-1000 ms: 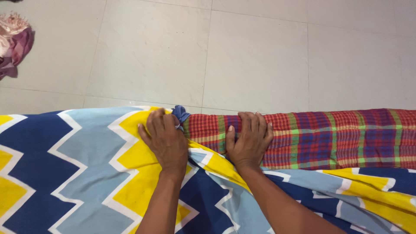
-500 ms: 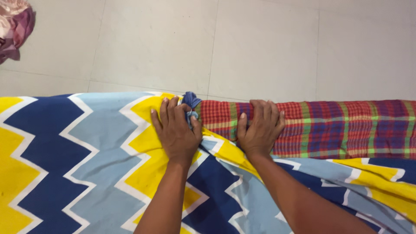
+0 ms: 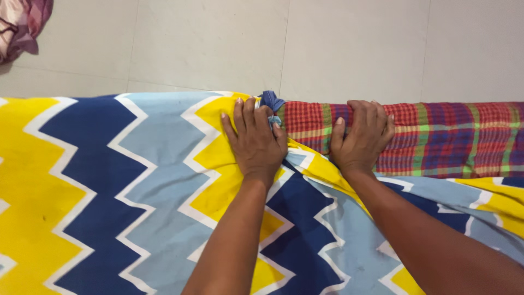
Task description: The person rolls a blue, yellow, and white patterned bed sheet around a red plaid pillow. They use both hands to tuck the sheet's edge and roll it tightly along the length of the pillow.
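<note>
Pressing left hand [image 3: 254, 143] on zigzag sheet [image 3: 109, 186], right hand [image 3: 361, 136] on plaid mattress [image 3: 436, 139].

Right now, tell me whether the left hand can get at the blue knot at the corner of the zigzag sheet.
Probably yes. The left hand lies on the zigzag sheet with its fingertips right beside the blue knot, and nothing covers the knot. The right hand rests apart on the plaid cloth.

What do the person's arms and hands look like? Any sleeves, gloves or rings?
Both arms are bare as far as the picture shows, with no sleeves in sight. The left hand and the right hand wear no gloves, and no rings, bracelets or watch show. The fingernails look short and plain, without polish.
</note>
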